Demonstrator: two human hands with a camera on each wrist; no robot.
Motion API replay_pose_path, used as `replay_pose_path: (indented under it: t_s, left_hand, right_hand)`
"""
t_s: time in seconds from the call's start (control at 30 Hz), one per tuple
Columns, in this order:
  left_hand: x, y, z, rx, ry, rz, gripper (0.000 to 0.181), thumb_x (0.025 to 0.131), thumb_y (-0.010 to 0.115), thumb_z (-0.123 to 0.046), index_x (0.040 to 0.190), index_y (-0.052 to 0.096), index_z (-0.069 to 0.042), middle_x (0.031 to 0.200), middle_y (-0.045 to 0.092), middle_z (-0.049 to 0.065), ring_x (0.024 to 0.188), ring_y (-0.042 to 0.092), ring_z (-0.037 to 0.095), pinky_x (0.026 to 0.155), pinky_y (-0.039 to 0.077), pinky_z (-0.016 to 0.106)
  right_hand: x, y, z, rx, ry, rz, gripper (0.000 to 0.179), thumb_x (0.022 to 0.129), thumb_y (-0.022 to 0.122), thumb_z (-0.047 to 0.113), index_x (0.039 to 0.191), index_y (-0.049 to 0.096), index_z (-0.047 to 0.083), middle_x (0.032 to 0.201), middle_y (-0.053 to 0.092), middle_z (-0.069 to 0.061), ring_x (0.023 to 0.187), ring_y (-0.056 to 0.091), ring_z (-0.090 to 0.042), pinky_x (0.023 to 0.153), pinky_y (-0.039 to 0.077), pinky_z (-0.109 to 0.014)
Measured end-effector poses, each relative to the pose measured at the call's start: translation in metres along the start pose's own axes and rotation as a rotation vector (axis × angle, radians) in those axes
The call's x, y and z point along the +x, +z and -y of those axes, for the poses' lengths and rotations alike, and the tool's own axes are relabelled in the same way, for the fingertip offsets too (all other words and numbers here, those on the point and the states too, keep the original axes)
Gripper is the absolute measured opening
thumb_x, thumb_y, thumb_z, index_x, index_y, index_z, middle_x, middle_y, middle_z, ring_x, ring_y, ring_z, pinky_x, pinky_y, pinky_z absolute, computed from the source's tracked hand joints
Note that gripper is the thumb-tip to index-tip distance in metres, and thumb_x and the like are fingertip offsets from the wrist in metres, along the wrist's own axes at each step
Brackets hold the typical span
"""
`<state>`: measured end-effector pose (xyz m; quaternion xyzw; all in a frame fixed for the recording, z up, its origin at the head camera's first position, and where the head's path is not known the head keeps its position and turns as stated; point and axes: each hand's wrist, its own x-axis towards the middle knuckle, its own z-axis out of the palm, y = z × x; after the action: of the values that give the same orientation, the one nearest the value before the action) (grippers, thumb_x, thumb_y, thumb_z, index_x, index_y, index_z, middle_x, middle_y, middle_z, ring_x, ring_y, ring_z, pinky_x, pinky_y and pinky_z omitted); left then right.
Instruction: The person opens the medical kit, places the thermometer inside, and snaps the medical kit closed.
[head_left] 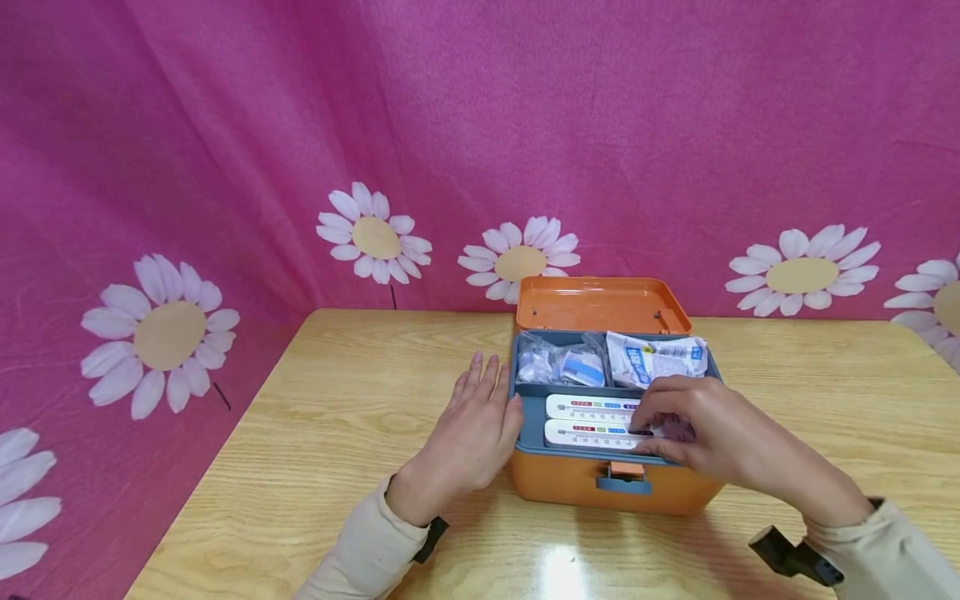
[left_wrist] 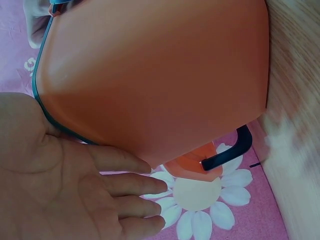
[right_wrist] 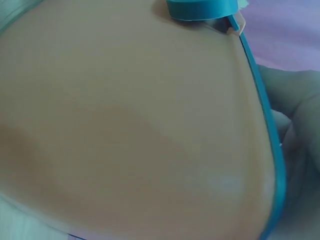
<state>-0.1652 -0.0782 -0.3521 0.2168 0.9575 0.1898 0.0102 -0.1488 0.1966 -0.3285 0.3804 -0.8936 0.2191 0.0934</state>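
An orange case (head_left: 615, 486) with a grey tray inside stands open on the table. Two white strip thermometers (head_left: 588, 432) with coloured markings lie side by side in the tray's front compartment. My right hand (head_left: 693, 421) reaches in from the right, thumb and fingers curled around the right part of the nearer thermometer; its right end is hidden under the hand. Against the case's left side rests my left hand (head_left: 472, 429), fingers straight; its palm and fingers (left_wrist: 130, 185) also show in the left wrist view. In the right wrist view, the case wall (right_wrist: 135, 115) covers most of the right hand's work.
Behind the thermometers, the rear compartments hold clear plastic bags (head_left: 558, 362) of small items and a white and blue packet (head_left: 656, 358). The orange lid (head_left: 600, 305) is tipped back toward the pink flowered cloth (head_left: 622, 125). A latch (head_left: 625, 479) sits on the front.
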Motion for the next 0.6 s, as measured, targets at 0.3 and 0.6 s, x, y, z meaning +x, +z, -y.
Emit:
replay_pose_path:
  t_s: [0.3, 0.6]
  left_hand:
    - [-0.0005, -0.0003, -0.0001, 0.003, 0.0, 0.008, 0.059, 0.104, 0.025, -0.035, 0.149, 0.028, 0.004, 0.158, 0.017, 0.019, 0.147, 0.0, 0.033, 0.117, 0.007, 0.048]
    - [-0.0008, -0.0005, 0.0001, -0.002, 0.004, 0.007, 0.059, 0.104, 0.025, -0.034, 0.149, 0.028, 0.005, 0.158, 0.018, 0.02, 0.147, 0.001, 0.033, 0.117, 0.007, 0.048]
  right_hand:
    - [0.0001, 0.0005, -0.0005, 0.13, 0.059, 0.046, 0.021, 0.077, 0.081, 0.008, 0.083, 0.067, 0.023, 0.077, 0.058, 0.016, 0.062, 0.05, 0.002, 0.051, 0.045, -0.019]
    - [-0.0011, 0.0028, -0.0025, 0.152, 0.054, 0.018, 0.021, 0.077, 0.08, 0.008, 0.084, 0.066, 0.022, 0.074, 0.058, 0.017, 0.06, 0.049, 0.002, 0.05, 0.045, -0.019]
